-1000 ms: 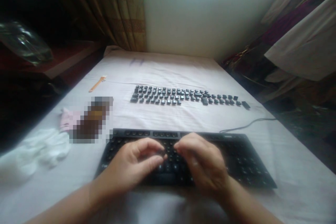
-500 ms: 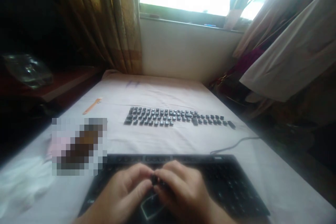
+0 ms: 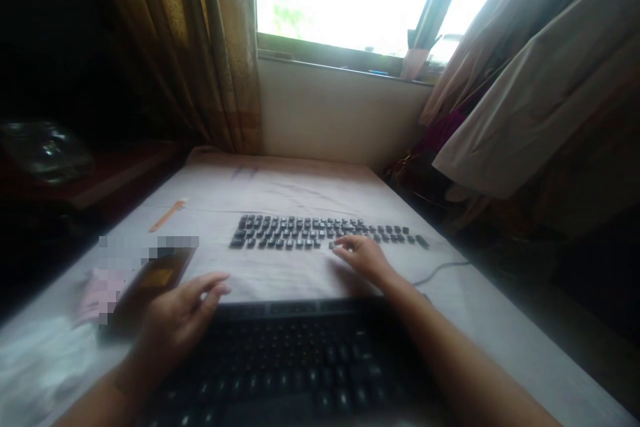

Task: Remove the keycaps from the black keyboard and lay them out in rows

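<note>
Head camera: two bare hands reach forward from the bottom of the view over a pale sheet (image 3: 500, 327). The right hand (image 3: 364, 257) is stretched out ahead, its thumb and forefinger brought close together beside a small black keycap (image 3: 332, 245). Whether they pinch it or only touch it, I cannot tell. Just beyond and to both sides of these fingertips, rows of loose black keycaps (image 3: 307, 234) run across the sheet, lined up like a keyboard layout.

The left hand (image 3: 181, 312) is nearer to the wearer, its thumb and forefinger parted with a gap between the tips. It hovers near the upper left corner of a black keyboard (image 3: 295, 350), which fills the space below and between the two hands; its keys are dark and blurred.

Just beside the left hand, on its outer side, lies a brown item (image 3: 156, 280) with an orange patch, partly masked by pixelation. Farther left are a pink cloth (image 3: 95, 295) and a white cloth (image 3: 45, 360). Ahead of the left hand is a thin orange stick (image 3: 166, 217). A dark cable (image 3: 440, 271) curves to the right of the right forearm. Well beyond the hands are a bright window (image 3: 340, 0) and a golden curtain (image 3: 200, 53).
</note>
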`<action>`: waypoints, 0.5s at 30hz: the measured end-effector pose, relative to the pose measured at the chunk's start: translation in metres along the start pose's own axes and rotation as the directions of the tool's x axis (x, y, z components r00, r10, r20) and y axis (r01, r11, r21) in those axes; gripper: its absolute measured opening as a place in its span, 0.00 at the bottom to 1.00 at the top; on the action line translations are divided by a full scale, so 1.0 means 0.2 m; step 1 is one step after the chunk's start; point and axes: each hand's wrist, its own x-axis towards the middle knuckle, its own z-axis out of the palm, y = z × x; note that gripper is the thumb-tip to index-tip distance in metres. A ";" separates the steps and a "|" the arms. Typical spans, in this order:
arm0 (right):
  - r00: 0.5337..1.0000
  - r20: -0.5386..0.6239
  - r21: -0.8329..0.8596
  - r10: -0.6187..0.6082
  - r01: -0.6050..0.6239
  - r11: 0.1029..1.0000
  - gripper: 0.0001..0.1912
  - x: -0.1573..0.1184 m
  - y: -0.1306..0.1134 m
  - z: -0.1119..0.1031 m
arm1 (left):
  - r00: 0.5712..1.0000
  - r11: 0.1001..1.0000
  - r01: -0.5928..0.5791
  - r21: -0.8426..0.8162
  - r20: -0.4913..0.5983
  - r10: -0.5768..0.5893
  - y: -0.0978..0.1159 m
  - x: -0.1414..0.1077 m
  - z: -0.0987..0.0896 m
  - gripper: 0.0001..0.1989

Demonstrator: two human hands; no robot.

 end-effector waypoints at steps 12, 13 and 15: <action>0.995 0.077 -0.166 0.058 -0.044 0.985 0.13 0.09 -0.03 0.08 | 0.944 0.941 0.328 -0.083 0.076 -0.322 -0.02 0.00 0.00 0.20; 0.995 0.080 -0.172 0.053 -0.039 0.984 0.13 0.10 -0.03 0.08 | 0.940 0.939 0.336 -0.078 0.083 -0.330 -0.02 0.00 0.00 0.21; 0.995 0.085 -0.184 0.043 -0.027 0.983 0.14 0.10 -0.03 0.09 | 0.938 0.939 0.338 -0.060 0.104 -0.331 -0.02 0.01 -0.01 0.21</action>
